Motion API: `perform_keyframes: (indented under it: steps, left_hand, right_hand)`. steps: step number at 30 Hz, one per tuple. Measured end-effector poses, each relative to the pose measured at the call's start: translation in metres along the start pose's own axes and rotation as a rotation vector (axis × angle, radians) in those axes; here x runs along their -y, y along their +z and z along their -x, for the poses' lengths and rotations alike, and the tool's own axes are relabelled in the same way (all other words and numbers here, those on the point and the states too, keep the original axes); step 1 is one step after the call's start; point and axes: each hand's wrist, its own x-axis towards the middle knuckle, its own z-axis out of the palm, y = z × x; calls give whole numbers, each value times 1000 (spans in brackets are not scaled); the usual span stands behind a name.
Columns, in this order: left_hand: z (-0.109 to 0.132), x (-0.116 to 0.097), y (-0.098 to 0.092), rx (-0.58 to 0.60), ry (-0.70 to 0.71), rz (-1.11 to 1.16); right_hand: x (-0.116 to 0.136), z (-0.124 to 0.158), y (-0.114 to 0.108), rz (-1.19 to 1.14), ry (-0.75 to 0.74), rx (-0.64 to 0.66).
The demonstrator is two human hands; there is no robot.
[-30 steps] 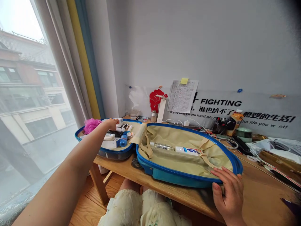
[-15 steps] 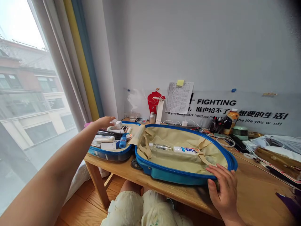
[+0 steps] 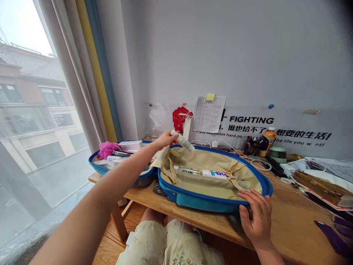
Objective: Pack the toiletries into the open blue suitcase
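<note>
My left hand (image 3: 167,139) is closed on a small whitish bottle (image 3: 183,141). It holds the bottle tilted over the back rim of an open blue suitcase (image 3: 209,208) with a beige lining. My right hand (image 3: 257,215) clasps the suitcase's front right rim, fingers over the edge and thumb against the outside. In that half lie a clear bottle (image 3: 187,170) and a white toothpaste-like tube (image 3: 213,174), beside crossed beige straps (image 3: 234,176). The other half, on the left, holds a pink bath puff (image 3: 108,149), a white box (image 3: 131,145) and several toiletries, partly hidden behind my left arm.
The suitcase lies on a wooden table (image 3: 292,221). At the back right stand an orange drink bottle (image 3: 267,141) and a green container (image 3: 278,154). Farther right are cables and a brown pouch (image 3: 317,184). A window and curtain (image 3: 79,81) are at the left.
My left hand has moved right from the left half of the suitcase, carrying the whitish bottle towards the right half. My right hand stays at the rim.
</note>
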Motion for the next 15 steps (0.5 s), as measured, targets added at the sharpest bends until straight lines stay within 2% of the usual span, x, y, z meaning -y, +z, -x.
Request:
perform_keyframes:
  steps: [3, 6, 9, 15]
  left_hand:
    - [-5, 16, 49, 77, -110, -5]
    - [-7, 34, 75, 126, -205, -29]
    - [-10, 47, 82, 146, -263, -64]
    - [-21, 68, 75, 127, -266, -175]
  right_hand:
    - [1, 0, -2, -2, -13, 7]
    - [2, 0, -3, -1, -19, 15]
    - [2, 0, -3, -13, -8, 9]
    - [2, 1, -2, -24, -3, -1]
